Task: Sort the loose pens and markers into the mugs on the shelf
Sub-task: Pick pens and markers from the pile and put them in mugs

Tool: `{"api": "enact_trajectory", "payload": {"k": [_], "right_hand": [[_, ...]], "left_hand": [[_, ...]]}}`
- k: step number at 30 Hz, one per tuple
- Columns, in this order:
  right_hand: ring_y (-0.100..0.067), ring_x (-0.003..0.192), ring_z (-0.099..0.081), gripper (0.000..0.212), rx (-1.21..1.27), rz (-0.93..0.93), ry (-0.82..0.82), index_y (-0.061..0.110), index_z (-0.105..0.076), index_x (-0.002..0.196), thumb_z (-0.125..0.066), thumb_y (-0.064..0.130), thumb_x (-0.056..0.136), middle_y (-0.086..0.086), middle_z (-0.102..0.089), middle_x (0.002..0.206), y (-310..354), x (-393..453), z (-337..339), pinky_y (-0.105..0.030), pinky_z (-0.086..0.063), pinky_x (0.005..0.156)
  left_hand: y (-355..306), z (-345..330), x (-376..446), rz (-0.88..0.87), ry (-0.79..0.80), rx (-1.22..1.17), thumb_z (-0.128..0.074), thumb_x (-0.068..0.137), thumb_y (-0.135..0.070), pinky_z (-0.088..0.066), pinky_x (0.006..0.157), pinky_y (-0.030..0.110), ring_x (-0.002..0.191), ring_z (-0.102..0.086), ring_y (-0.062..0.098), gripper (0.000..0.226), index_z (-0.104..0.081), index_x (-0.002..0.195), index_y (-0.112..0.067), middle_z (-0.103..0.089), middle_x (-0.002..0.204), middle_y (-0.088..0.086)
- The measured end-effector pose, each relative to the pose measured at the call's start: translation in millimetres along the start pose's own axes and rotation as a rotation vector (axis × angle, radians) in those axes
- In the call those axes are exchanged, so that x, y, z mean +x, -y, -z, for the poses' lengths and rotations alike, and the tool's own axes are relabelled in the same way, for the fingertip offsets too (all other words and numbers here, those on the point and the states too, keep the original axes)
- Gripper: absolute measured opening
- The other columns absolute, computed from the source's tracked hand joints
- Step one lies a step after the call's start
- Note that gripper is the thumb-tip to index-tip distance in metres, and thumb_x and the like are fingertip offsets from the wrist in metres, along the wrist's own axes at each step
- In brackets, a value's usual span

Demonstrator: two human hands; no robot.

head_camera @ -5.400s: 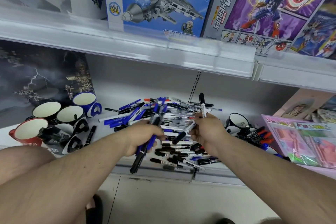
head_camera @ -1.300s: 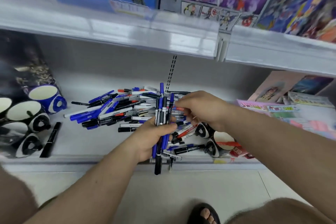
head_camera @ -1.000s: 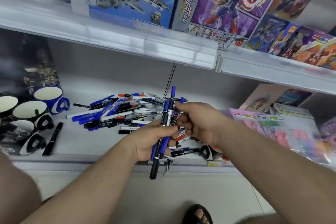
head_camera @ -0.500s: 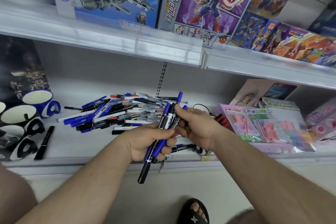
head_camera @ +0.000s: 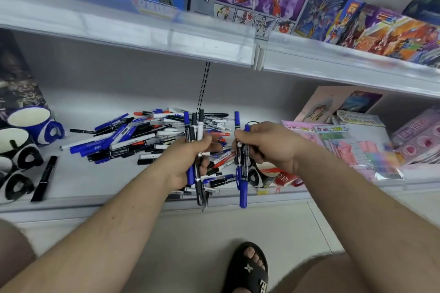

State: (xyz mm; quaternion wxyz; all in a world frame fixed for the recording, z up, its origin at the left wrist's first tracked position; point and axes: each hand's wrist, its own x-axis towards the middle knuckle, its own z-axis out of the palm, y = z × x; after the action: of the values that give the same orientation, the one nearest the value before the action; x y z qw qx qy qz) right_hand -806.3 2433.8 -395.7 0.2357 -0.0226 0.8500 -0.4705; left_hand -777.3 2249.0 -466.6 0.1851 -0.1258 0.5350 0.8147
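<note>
Pens and markers, blue and black plastic barrels, stand bunched in the left hand [head_camera: 188,162], fingers curled round them above the white shelf's front edge [head_camera: 71,207]; beside it the right hand [head_camera: 266,147] pinches two blue markers [head_camera: 242,169]. Behind lies the loose pile [head_camera: 147,135] mid-shelf. The mugs [head_camera: 31,123] wait at the far left end. An overfull, loosely held bunch could slip off the front edge.
</note>
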Motion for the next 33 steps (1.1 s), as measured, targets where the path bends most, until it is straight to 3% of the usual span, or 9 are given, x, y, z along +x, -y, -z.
{"api": "enact_trajectory", "payload": {"k": [3, 8, 11, 17, 23, 27, 29, 33], "right_hand": [[-0.009, 0.042, -0.033, 0.035, -0.220, 0.011, 0.048, 0.012, -0.055, 0.069, -0.060, 0.033, 0.097, 0.007, -0.042, 0.043, 6.2, -7.3, -13.9, -0.025, -0.028, 0.047], [-0.010, 0.046, -0.034, 0.043, -0.407, 0.035, 0.058, -0.004, -0.066, 0.089, -0.060, 0.038, 0.096, 0.004, -0.041, 0.052, 6.7, -6.3, -26.0, -0.028, -0.028, 0.054], [-0.012, 0.050, -0.040, 0.043, -0.440, 0.048, 0.042, 0.000, -0.066, 0.083, -0.059, 0.040, 0.096, 0.001, -0.048, 0.056, 8.1, -6.2, -26.0, -0.027, -0.034, 0.056], [-0.019, 0.055, -0.050, 0.050, -0.269, 0.000, -0.080, 0.004, -0.063, 0.079, -0.047, 0.046, 0.101, -0.009, -0.060, 0.064, 9.2, 1.1, -18.1, -0.031, -0.044, 0.061], [-0.016, 0.051, -0.048, 0.039, -0.217, -0.067, -0.017, 0.008, -0.058, 0.085, -0.036, 0.033, 0.106, -0.009, -0.059, 0.066, 9.7, 2.1, -28.9, -0.028, -0.042, 0.054], [-0.018, 0.051, -0.045, 0.036, -0.040, -0.060, 0.060, 0.007, -0.054, 0.089, -0.037, 0.033, 0.107, -0.015, -0.055, 0.071, 5.0, 2.7, -26.0, -0.031, -0.038, 0.053], [-0.019, 0.050, -0.042, 0.043, 0.029, -0.064, 0.121, 0.004, -0.059, 0.097, -0.036, 0.039, 0.107, -0.020, -0.059, 0.079, 2.9, 1.4, -25.1, -0.031, -0.036, 0.052], [-0.019, 0.052, -0.043, 0.062, -0.035, -0.072, 0.121, 0.014, -0.064, 0.098, -0.026, 0.062, 0.100, -0.011, -0.063, 0.070, 6.0, -0.6, -26.0, -0.036, -0.039, 0.059]], "left_hand": [[-5.3, -12.8, -2.9, -0.040, -0.012, -0.037, -0.065, 0.092, -0.025, -0.040, 0.042, 0.021, 0.049, -0.052, 0.012, 0.013, -0.071, 0.092, -0.013, -0.069, 0.070, -0.001], [-3.4, -19.6, 2.1, -0.101, -0.071, 0.004, -0.070, 0.088, -0.013, -0.039, 0.041, 0.019, 0.046, -0.052, 0.011, 0.008, -0.066, 0.082, -0.014, -0.062, 0.067, 0.003], [-0.5, -21.6, 4.1, -0.150, -0.077, -0.004, -0.069, 0.088, -0.008, -0.039, 0.040, 0.020, 0.047, -0.050, 0.011, 0.010, -0.064, 0.081, -0.013, -0.061, 0.064, 0.002], [2.9, -19.4, 6.0, -0.203, -0.039, 0.059, -0.068, 0.089, -0.006, -0.039, 0.042, 0.021, 0.048, -0.049, 0.011, 0.006, -0.065, 0.091, -0.011, -0.061, 0.056, -0.004], [7.1, -24.6, 3.9, -0.232, -0.019, 0.200, -0.071, 0.086, -0.003, -0.038, 0.040, 0.021, 0.046, -0.051, 0.010, 0.011, -0.065, 0.083, -0.013, -0.061, 0.057, -0.002], [4.4, -26.6, 0.2, -0.238, 0.009, 0.234, -0.068, 0.088, -0.003, -0.037, 0.039, 0.021, 0.043, -0.049, 0.010, 0.015, -0.062, 0.077, -0.012, -0.057, 0.051, -0.003], [3.2, -28.5, -2.4, -0.233, 0.039, 0.268, -0.066, 0.089, -0.002, -0.037, 0.039, 0.021, 0.040, -0.047, 0.010, 0.014, -0.060, 0.078, -0.008, -0.052, 0.047, -0.001], [0.8, -30.9, -5.5, -0.214, 0.029, 0.212, -0.064, 0.091, -0.004, -0.038, 0.041, 0.023, 0.042, -0.047, 0.011, 0.011, -0.060, 0.081, -0.007, -0.054, 0.051, 0.001]]}}
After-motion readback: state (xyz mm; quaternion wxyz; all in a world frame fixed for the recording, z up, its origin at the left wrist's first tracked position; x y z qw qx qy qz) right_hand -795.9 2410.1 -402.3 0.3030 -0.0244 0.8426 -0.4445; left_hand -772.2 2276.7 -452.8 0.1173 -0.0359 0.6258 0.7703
